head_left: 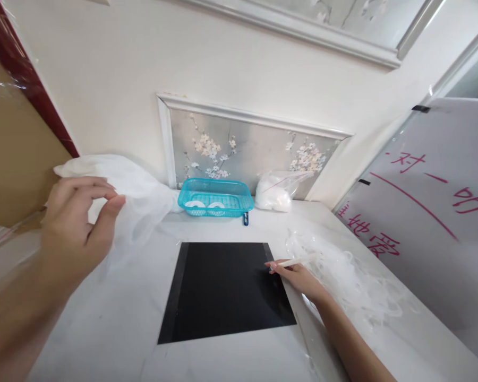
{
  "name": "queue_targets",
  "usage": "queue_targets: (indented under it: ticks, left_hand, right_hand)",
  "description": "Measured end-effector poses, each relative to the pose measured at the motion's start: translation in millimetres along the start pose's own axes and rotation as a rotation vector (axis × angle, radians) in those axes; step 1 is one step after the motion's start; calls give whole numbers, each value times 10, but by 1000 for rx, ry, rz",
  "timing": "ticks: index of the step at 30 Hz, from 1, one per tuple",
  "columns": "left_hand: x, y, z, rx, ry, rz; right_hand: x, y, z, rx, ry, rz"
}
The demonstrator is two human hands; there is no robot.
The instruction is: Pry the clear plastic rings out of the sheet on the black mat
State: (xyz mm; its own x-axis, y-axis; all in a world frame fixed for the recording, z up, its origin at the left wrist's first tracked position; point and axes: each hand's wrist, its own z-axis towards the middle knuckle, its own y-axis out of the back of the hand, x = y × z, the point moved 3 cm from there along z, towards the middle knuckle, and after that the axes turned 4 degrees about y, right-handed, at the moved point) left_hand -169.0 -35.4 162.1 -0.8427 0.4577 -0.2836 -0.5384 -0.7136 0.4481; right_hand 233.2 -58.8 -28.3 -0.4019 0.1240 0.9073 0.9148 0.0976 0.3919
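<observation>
Counter point(223, 366): black sheet point(223, 286) flat on it.
Sheet: R hand point(298, 278) nearer, at its R edge; L hand point(77, 223) well apart, to its left.
L hand: raised by white bag point(153, 185); thumb + fingertips nearly tog., can't tell if pinching anything.
R hand: pinching white pen-like tool point(298, 260).
Tool: long axis approx. crosswise.

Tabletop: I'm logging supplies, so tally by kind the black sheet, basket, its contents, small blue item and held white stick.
Black sheet: 1
Teal basket: 1
White curved pieces inside: 2
Small blue item: 1
White stick in right hand: 1
Total: 6
</observation>
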Motion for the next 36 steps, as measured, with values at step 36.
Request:
queue_targets:
  ticks: [36]
  left_hand:
    - [-1267, -193, -214, 583, -34, -365]
  right_hand:
    - [1939, -459, -582, -219, 689, -125]
